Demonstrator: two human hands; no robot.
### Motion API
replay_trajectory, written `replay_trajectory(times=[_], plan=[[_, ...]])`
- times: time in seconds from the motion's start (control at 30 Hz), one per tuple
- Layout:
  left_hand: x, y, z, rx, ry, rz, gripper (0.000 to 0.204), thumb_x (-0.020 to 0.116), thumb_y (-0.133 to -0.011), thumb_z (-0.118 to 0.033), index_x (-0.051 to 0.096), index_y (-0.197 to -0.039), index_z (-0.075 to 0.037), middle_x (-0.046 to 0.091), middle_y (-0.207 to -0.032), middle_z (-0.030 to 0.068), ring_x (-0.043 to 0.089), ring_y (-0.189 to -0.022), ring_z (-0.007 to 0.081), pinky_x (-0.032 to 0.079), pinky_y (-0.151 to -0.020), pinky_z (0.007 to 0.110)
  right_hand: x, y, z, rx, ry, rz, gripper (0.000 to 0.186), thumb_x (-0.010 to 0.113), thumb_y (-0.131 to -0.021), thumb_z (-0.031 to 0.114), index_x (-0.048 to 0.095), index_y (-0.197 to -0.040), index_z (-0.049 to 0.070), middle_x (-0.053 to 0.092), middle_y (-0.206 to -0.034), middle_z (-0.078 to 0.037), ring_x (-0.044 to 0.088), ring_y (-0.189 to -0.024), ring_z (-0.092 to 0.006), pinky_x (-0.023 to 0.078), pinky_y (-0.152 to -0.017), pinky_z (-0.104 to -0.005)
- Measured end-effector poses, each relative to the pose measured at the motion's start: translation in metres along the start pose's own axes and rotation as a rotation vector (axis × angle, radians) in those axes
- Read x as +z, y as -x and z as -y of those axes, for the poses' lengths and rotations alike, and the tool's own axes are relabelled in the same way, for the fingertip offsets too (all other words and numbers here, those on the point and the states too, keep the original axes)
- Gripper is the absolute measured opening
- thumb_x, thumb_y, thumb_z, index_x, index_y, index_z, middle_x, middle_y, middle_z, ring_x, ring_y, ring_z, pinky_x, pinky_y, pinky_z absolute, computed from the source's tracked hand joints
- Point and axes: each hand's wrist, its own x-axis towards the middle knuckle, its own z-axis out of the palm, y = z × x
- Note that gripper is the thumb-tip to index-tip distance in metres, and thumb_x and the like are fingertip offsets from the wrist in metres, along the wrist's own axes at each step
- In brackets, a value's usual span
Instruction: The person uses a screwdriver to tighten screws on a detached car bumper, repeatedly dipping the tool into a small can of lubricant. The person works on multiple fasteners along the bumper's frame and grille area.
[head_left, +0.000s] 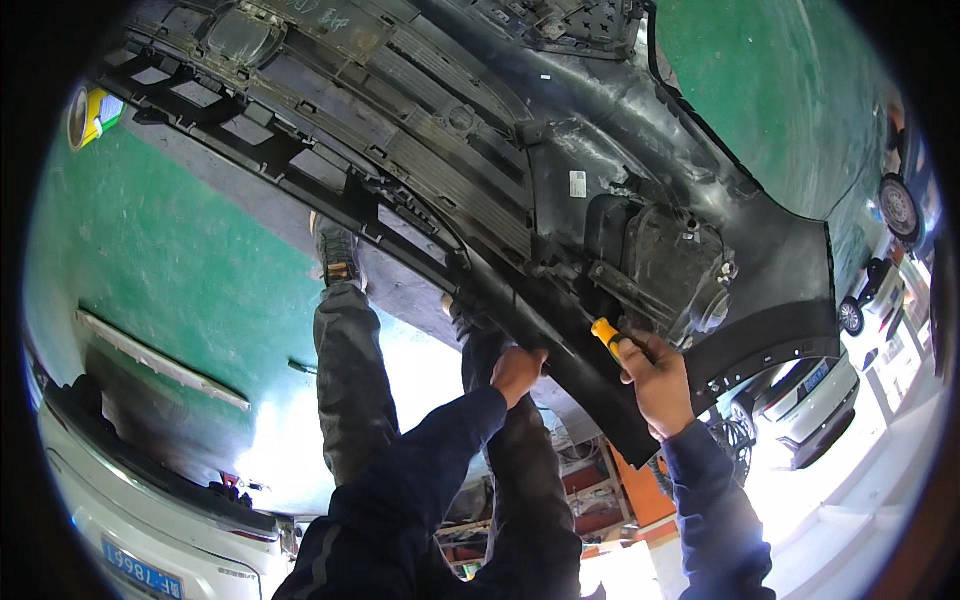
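A large black car bumper (pixel 700 160) lies before me with its inner side up. In my right hand (pixel 660 385) is a screwdriver (pixel 607 335) with a yellow handle, its tip pointing into the bumper near a dark lamp-like unit (pixel 675 255) fixed inside. The screwdriver's tip is lost against the dark parts. My left hand (pixel 518 374) grips the bumper's near edge, its fingers curled round the rim and partly hidden. A small white label (pixel 578 184) sticks to the inner face left of the unit.
A white car (pixel 150 510) stands at the lower left, with a long pale strip (pixel 160 355) on the green floor (pixel 190 250) beyond it. A yellow can (pixel 95 117) lies at the far left. More cars (pixel 810 405) and an orange cabinet (pixel 645 485) are on the right.
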Motion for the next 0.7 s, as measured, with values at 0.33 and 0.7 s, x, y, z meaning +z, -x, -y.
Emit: replay_trajectory(times=[0.33,0.7], plan=[[-0.014,-0.005,-0.025,0.242,-0.368,0.080,0.035,0.067,-0.098,-0.037,0.078,-0.101,-0.004,0.077,-0.094,0.0229,0.076,-0.086,0.0363,0.059,-0.079,0.042,-0.010,0.018,0.018,-0.462,0.957,-0.044,0.052,0.077,-0.092,0.031,0.064,-0.138,0.010,0.074,-0.102,-0.018,0.073,-0.074,-0.0403,0.056,-0.064,-0.0469],[-0.093,0.048,-0.088,-0.114,-0.351,0.402,0.050,0.070,-0.093,-0.049,0.071,-0.095,0.001,0.073,-0.093,0.0263,0.072,-0.095,0.0405,0.055,-0.085,0.045,-0.073,0.085,0.006,-0.463,0.286,-0.150,0.050,0.079,-0.091,0.023,0.066,-0.135,0.000,0.075,-0.099,-0.021,0.073,-0.081,-0.0267,0.056,-0.075,-0.0353]])
